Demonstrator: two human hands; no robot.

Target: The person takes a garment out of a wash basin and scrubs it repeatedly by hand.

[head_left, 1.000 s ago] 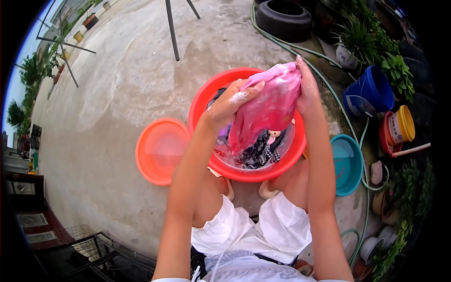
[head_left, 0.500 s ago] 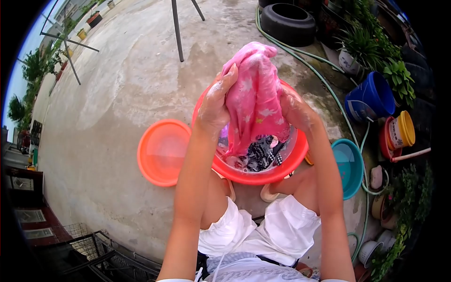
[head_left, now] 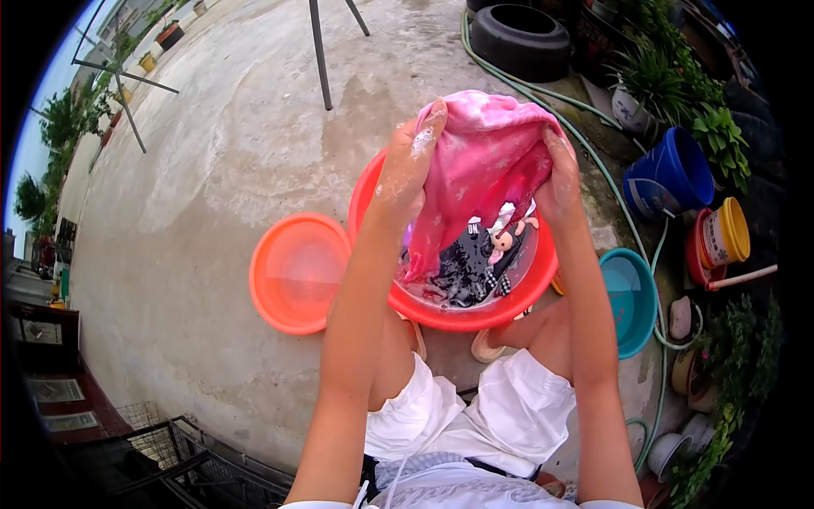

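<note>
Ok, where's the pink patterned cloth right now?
In the head view, slightly right of centre: the pink patterned cloth hangs between the left hand and right hand, over the large red basin.

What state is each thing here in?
Pink cloth: held up, spread
Left grip: closed on the cloth, sudsy
Right grip: closed on the cloth
Red basin: upright, holding wet dark clothes
Orange basin: upright, seemingly holding water
Teal basin: seemingly holding water
Blue bucket: uncovered
Hose: laid out, curving

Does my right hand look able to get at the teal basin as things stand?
Not right away, it seems: your right hand is holding the pink cloth. Freed, it probably could: the teal basin is uncovered, only slightly hidden by your right forearm.
</note>
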